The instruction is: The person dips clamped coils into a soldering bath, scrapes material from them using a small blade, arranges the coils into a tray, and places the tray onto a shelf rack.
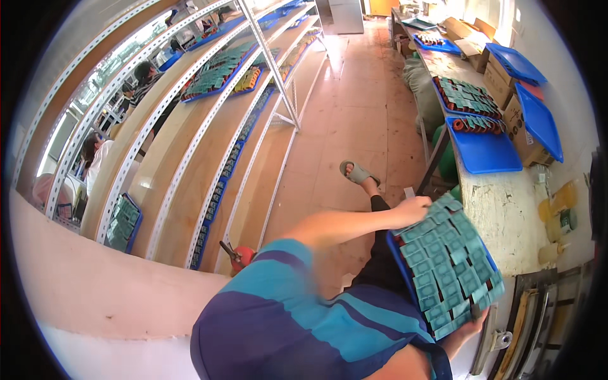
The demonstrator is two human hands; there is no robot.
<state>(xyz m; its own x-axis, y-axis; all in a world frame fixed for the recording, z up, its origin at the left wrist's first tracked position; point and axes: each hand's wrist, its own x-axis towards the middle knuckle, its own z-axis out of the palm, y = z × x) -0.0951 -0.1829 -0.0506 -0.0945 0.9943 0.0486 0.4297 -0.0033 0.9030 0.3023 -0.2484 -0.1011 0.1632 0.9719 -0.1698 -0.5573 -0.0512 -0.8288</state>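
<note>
A blue tray (403, 271) is held up at the right of my body, next to the bench. Rows of flat green pieces (443, 259), overlapping like tiles, cover most of it. My left hand (411, 213) is closed on the tray's far left corner, its fingertips hidden by the edge. At the near right side my right hand (472, 327) grips the rim from beneath, partly covered by the tray.
On the right, a worn bench (500, 218) bears an empty blue tray (484, 154), a filled tray (465, 96) and cardboard boxes (497, 82). A perforated-metal shelf rack (269, 54) stands left. Near its foot is a red extinguisher (242, 256). People sit beyond the rack.
</note>
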